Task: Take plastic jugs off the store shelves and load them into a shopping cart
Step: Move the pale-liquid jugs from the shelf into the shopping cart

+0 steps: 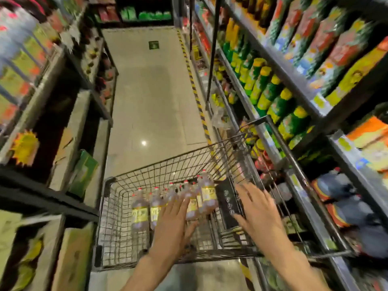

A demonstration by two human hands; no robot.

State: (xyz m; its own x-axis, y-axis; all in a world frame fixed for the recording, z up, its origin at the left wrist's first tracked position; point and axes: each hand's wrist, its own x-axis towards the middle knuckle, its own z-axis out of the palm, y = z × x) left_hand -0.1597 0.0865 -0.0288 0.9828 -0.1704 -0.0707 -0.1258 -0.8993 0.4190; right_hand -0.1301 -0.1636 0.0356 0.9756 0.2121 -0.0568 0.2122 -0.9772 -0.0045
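Head view looks down a narrow store aisle onto a grey wire shopping cart (126,227) standing just beside the right-hand metal shelves (310,177). Several clear plastic jugs of amber liquid with red caps and yellow labels (201,198) stand upright in a loose row across the cart's basket, next to a dark flat panel with pale markings (228,204) leaning at the basket's right end. Both hands hover over the load: the left hand (174,221) has its fingers straight and slightly spread, seemingly just touching or just above the jugs, holding nothing; the right hand (258,211) is also spread wide and empty above the dark panel. Motion blur hides finer contact. The step in hand appears to be steadying the jugs. Done well, that means pressing flat palms lightly against the shoulders of the jugs, nudging them together so they brace one another, keeping them upright, and leaving the bare left of the basket free for more.
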